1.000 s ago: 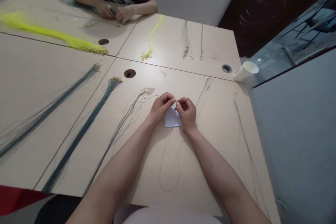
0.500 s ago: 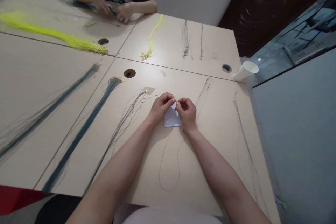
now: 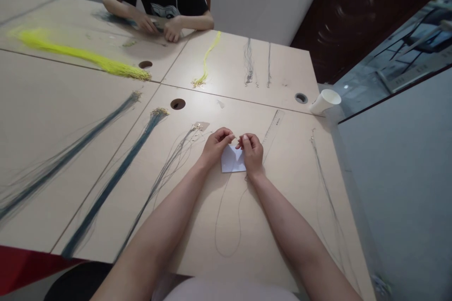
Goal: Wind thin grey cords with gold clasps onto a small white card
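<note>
My left hand [image 3: 215, 146] and my right hand [image 3: 252, 151] meet fingertip to fingertip over a small white paper card [image 3: 231, 163] lying on the wooden table [image 3: 289, 174]. Both hands are pinched shut on the ends of a thin grey cord [image 3: 226, 225], which loops down towards me between my forearms. What sits between the fingertips is too small to make out.
Bundles of dark blue cords [image 3: 116, 178] and thin grey cords [image 3: 165, 174] lie to my left, yellow cords [image 3: 84, 54] further back. A clear ruler [image 3: 272, 127] and more grey cords [image 3: 328, 197] lie to the right, a white paper cup [image 3: 325, 101] at the table corner. Another person [image 3: 158, 0] sits opposite.
The camera has tilted slightly, shifting the scene down. My hands stay pinched together over the card, with the fingertips a little closer.
</note>
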`<action>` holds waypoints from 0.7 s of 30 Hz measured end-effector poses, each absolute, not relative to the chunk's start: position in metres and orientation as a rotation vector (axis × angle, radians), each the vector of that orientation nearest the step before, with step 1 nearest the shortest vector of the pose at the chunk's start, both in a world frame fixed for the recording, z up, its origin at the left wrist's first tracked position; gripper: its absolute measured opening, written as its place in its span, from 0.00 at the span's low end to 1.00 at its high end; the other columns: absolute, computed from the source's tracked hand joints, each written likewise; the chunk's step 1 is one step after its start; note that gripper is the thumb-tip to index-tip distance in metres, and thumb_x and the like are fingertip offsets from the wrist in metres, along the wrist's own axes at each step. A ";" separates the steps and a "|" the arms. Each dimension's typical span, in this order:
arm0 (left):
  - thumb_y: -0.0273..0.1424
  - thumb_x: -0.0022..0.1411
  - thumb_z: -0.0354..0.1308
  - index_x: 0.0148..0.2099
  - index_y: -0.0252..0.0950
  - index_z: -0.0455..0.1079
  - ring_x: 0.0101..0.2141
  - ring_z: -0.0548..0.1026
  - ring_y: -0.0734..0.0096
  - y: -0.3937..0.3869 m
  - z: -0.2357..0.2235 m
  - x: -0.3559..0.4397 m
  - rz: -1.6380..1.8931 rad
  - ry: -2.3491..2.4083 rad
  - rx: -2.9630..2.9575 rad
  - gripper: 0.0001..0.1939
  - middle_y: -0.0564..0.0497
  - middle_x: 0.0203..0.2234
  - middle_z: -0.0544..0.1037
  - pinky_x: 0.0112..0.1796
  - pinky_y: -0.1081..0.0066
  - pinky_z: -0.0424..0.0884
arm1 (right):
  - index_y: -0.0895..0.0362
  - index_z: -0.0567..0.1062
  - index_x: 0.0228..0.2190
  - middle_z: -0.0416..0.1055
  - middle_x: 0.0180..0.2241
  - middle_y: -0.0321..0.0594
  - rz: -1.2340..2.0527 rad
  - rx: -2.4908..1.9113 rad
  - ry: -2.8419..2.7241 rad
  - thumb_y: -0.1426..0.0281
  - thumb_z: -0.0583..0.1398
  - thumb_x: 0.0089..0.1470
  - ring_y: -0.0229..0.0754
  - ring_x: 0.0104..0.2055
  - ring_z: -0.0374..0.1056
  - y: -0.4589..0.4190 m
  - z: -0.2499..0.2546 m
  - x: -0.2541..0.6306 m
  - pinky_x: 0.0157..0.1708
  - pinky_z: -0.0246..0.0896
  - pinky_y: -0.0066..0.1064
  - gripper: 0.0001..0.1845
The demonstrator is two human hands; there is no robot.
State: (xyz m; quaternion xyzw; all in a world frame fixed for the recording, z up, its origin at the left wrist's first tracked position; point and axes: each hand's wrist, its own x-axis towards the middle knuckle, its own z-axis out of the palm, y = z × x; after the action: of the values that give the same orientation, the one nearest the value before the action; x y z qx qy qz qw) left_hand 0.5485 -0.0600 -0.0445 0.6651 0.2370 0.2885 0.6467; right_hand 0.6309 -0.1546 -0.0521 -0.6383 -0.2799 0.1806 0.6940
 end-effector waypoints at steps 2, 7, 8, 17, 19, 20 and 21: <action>0.37 0.53 0.57 0.29 0.34 0.65 0.25 0.62 0.77 -0.060 -0.044 0.548 0.664 0.551 1.511 0.11 0.54 0.23 0.66 0.29 0.75 0.60 | 0.58 0.69 0.29 0.67 0.24 0.34 0.398 -1.406 -0.587 0.62 0.52 0.55 0.33 0.24 0.65 -0.154 -0.052 0.631 0.28 0.59 0.27 0.13; 0.38 0.53 0.56 0.30 0.34 0.65 0.26 0.62 0.76 -0.064 -0.039 0.545 0.692 0.579 1.542 0.11 0.54 0.23 0.66 0.31 0.74 0.61 | 0.59 0.68 0.29 0.67 0.25 0.34 0.402 -1.305 -0.492 0.60 0.54 0.53 0.32 0.23 0.64 -0.151 -0.057 0.632 0.26 0.60 0.26 0.14; 0.38 0.53 0.56 0.30 0.34 0.65 0.27 0.63 0.76 -0.065 -0.038 0.544 0.706 0.576 1.545 0.11 0.54 0.23 0.66 0.32 0.74 0.61 | 0.59 0.68 0.29 0.66 0.25 0.34 0.417 -1.271 -0.454 0.60 0.54 0.53 0.31 0.23 0.64 -0.150 -0.058 0.633 0.26 0.60 0.26 0.14; 0.40 0.51 0.59 0.32 0.33 0.66 0.34 0.69 0.75 -0.077 -0.016 0.538 0.712 0.547 1.264 0.14 0.50 0.30 0.71 0.36 0.74 0.65 | 0.58 0.68 0.28 0.66 0.23 0.32 0.628 -0.892 -0.140 0.64 0.59 0.45 0.30 0.22 0.62 -0.149 -0.059 0.645 0.23 0.61 0.23 0.11; 0.38 0.50 0.61 0.32 0.33 0.66 0.35 0.70 0.76 -0.079 -0.007 0.537 0.688 0.542 1.202 0.14 0.50 0.32 0.72 0.37 0.75 0.66 | 0.58 0.69 0.28 0.66 0.23 0.32 0.663 -0.823 -0.109 0.65 0.60 0.44 0.29 0.22 0.62 -0.150 -0.058 0.646 0.22 0.61 0.22 0.10; 0.38 0.49 0.62 0.32 0.32 0.67 0.35 0.71 0.75 -0.080 -0.002 0.537 0.681 0.543 1.174 0.14 0.49 0.32 0.72 0.37 0.74 0.66 | 0.58 0.69 0.27 0.66 0.23 0.32 0.681 -0.787 -0.092 0.65 0.60 0.44 0.29 0.21 0.62 -0.150 -0.058 0.647 0.22 0.61 0.22 0.10; 0.37 0.48 0.63 0.31 0.32 0.67 0.35 0.72 0.75 -0.082 0.003 0.538 0.682 0.543 1.144 0.14 0.49 0.32 0.73 0.38 0.73 0.66 | 0.58 0.69 0.27 0.66 0.22 0.31 0.696 -0.754 -0.076 0.66 0.61 0.44 0.29 0.21 0.62 -0.151 -0.058 0.648 0.22 0.60 0.21 0.09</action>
State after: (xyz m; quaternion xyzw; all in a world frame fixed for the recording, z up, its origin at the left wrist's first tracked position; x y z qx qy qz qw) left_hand 0.5376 -0.0817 0.0025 0.5240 0.2485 0.3125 0.7523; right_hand 0.6480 -0.1505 -0.0581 -0.3608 -0.0365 0.3330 0.8704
